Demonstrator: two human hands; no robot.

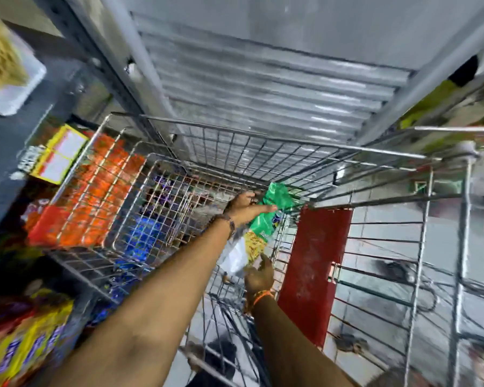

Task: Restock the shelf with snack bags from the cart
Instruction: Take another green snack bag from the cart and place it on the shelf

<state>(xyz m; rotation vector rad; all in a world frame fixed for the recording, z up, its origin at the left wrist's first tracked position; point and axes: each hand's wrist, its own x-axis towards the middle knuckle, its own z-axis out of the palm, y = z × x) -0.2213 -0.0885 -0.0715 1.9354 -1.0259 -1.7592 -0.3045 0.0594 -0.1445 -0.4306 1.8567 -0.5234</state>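
Snack bag point(266, 222), green at the top with yellow contents showing, held inside the wire cart point(291, 146), near its red panel point(316, 263). Left hand point(243, 208): fingers closed on the bag's upper part. Right hand point(259, 276): at the bag's clear lower end, touching it; whether its fingers grip cannot be told. Orange packs point(95, 191) sit on shelving left of the cart. Frame blurred.

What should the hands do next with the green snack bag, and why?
Probably lift the green snack bag up out of the cart toward the shelf. The left hand grips its upper part, the right hand is at its lower end, and it is down inside the cart.
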